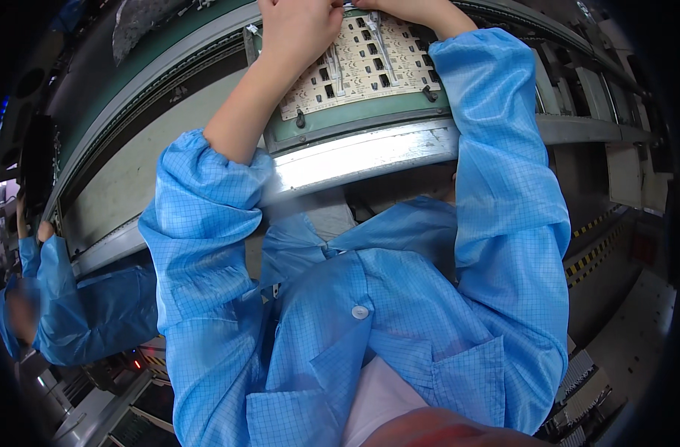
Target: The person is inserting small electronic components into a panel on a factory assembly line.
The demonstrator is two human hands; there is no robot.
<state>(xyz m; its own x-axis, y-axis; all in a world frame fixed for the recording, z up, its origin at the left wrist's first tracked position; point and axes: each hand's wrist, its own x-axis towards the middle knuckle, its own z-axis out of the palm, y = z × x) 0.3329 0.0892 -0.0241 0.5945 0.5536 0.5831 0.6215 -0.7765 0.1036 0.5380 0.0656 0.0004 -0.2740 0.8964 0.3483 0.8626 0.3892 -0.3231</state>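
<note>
A cream-coloured circuit board panel (366, 51) with rows of black parts lies on a green carrier (355, 112). Black clips (300, 119) sit along the carrier's near edge. White wires (385, 56) with small connectors lie across the panel. Over the panel's far left part, my left hand (303, 21) is closed with its fingers curled; the picture's upper edge cuts it off. My right hand (411, 9) reaches in from the right at the far side, fingers bent together close to the left hand's. What either hand pinches is hidden.
A bright metal rail (366, 158) runs between me and the carrier. To the left stretches a conveyor line (131, 153), with a clear plastic bag (143, 30) beyond it. Another person in blue (94, 313) works at the far left. Grey racks (601, 89) stand right.
</note>
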